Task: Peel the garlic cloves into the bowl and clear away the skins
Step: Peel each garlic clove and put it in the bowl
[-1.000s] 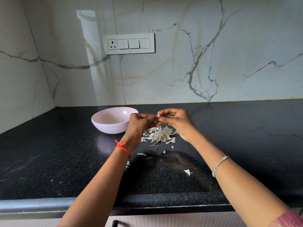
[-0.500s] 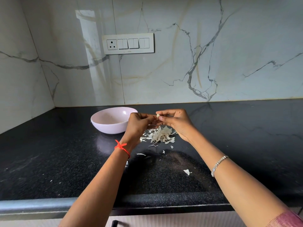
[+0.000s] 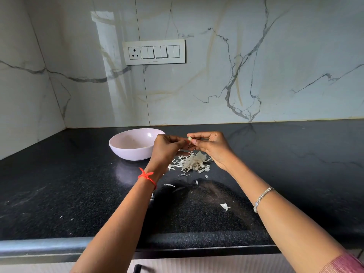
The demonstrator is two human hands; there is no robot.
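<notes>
A pale garlic clove (image 3: pixel 189 138) is held in the air just right of a pale pink bowl (image 3: pixel 126 152), level with its rim. It is pinched between the thumb and forefinger of the right hand (image 3: pixel 212 146). The fingers of the left hand (image 3: pixel 167 147) are curled in against the clove from the bowl side and grip it at their tips. A heap of papery skins (image 3: pixel 194 163) lies on the black countertop (image 3: pixel 59 194) below the hands, just right of the bowl and nearer the viewer. A few stray skin flakes (image 3: pixel 224 206) are scattered nearer still.

A white switch plate (image 3: pixel 153 52) is mounted on the marble wall (image 3: pixel 275 56) above and behind the bowl. A tiny mark beneath its switches is too small to be read.

The back wall is met by the counter close behind the bowl, and a side wall well to its left forms a corner. A broad stretch of polished counter extends right of the bowl to the frame edge. The rounded front edge (image 3: pixel 39 245) is seen well in front of the bowl, under both forearms. A red thread (image 3: pixel 146 177) is tied round the left wrist and a silver bracelet (image 3: pixel 262 198) is worn on the right.
</notes>
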